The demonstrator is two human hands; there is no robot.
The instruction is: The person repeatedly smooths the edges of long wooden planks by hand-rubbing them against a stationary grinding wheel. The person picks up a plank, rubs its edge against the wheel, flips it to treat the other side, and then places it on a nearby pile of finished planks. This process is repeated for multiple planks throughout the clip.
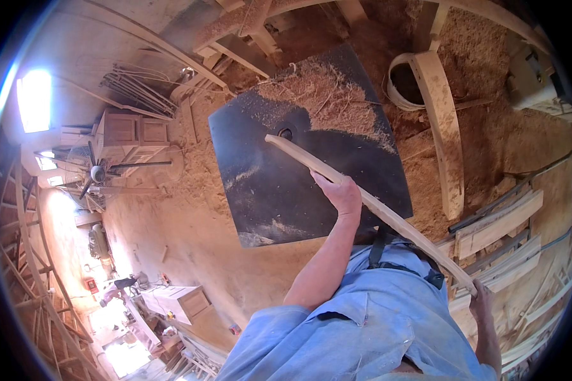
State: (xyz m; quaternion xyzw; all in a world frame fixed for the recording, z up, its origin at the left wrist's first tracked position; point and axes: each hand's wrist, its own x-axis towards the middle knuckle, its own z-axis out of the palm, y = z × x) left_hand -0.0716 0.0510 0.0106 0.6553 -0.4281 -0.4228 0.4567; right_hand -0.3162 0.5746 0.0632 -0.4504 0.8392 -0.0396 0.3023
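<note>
A long, pale, slightly curved wooden strip runs slantwise in front of me, held in both hands. My left hand is wrapped round it past the middle, over a dark flat machine table. Farther right and lower, beside my hip, my right hand grips the near end. The strip's far end lies by a small round spindle that sticks up from the table; I cannot tell whether they touch. Shavings and sawdust are heaped on the table's far side.
A white bucket and a thick curved timber stand beyond the table's right side. Curved boards are stacked at right. At left are a large fan, a wooden cabinet and another pale cabinet. Sawdust covers the floor.
</note>
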